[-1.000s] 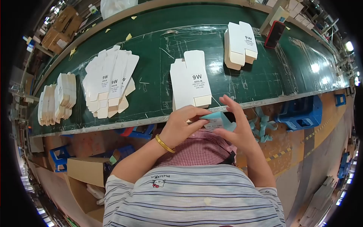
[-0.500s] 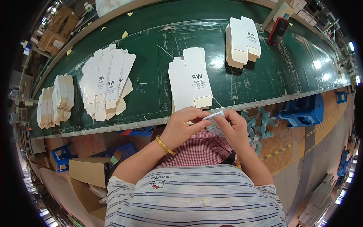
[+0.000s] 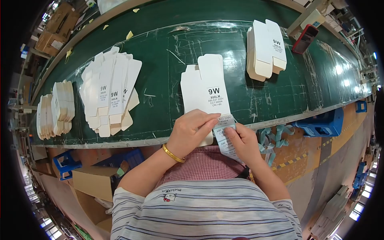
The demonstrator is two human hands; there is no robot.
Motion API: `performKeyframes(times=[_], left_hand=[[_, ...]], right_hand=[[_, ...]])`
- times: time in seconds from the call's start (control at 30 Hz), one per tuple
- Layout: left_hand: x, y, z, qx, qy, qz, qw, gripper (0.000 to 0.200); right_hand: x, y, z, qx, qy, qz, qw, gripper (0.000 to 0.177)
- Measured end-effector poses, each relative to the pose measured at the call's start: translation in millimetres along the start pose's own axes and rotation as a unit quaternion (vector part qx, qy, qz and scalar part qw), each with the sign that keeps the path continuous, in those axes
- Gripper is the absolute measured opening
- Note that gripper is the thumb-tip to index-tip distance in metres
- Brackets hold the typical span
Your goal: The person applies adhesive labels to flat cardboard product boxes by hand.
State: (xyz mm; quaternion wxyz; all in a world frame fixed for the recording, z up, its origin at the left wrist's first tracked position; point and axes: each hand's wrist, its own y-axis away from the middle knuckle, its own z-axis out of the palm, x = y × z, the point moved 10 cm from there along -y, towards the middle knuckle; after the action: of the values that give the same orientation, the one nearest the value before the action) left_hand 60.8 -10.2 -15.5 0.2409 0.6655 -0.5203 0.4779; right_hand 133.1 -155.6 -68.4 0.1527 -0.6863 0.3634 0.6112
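A strip of printed labels (image 3: 226, 141) hangs at the table's front edge, its small text reading "B22 220V". My right hand (image 3: 247, 143) is closed on the strip, thumb lying across its face. At the strip's upper end, my left hand (image 3: 188, 130) pinches a label (image 3: 225, 120) between thumb and fingertips. Just beyond my hands lies a stack of flat white light-bulb cartons (image 3: 200, 90), printed "9W 800LM". The lower part of that stack is partly hidden by my left hand.
Fanned flat cartons (image 3: 110, 90) lie to the left, beside upright bundled cartons (image 3: 62, 108). Another carton stack (image 3: 262, 50) and a red-edged phone (image 3: 305, 39) are at the right. Pale-blue strips (image 3: 276, 138) dangle past the table edge. A cardboard box (image 3: 94, 182) stands below left.
The label strip now hangs unfolded, showing several labels. My left hand has moved to pinch its upper end, while my right hand has shifted slightly lower. The camera view has shifted a little.
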Motion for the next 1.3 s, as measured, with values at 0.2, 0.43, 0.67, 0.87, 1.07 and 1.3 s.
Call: performKeyframes(times=[0.2, 0.43, 0.67, 0.87, 1.07, 1.3], left_hand=[[-15.8, -14.9, -24.1, 0.028, -0.058, 0.016, 0.998, 0.031], [-18.1, -11.4, -13.1, -0.032, -0.160, 0.158, 0.974, 0.040], [-19.1, -14.5, -7.0, -0.039, -0.178, 0.162, 0.970, 0.044], [-19.0, -18.0, -6.4, -0.033, -0.188, 0.155, 0.969, 0.044], [-18.8, -18.9, -6.6, -0.032, -0.191, 0.149, 0.970, 0.044], [-18.9, -20.8, -5.7, -0.032, -0.200, 0.148, 0.968, 0.043]], right_hand=[[14.0, -22.3, 9.5, 0.006, -0.065, 0.135, 0.989, 0.029], [39.3, -34.2, 16.9, 0.002, -0.171, 0.245, 0.954, 0.029], [40.2, -35.8, 16.7, 0.021, -0.169, 0.270, 0.948, 0.029], [39.2, -35.7, 17.1, 0.020, -0.174, 0.289, 0.941, 0.029], [41.9, -35.9, 16.5, 0.013, -0.166, 0.297, 0.940, 0.029], [41.6, -36.7, 16.7, 0.016, -0.170, 0.299, 0.939, 0.029]])
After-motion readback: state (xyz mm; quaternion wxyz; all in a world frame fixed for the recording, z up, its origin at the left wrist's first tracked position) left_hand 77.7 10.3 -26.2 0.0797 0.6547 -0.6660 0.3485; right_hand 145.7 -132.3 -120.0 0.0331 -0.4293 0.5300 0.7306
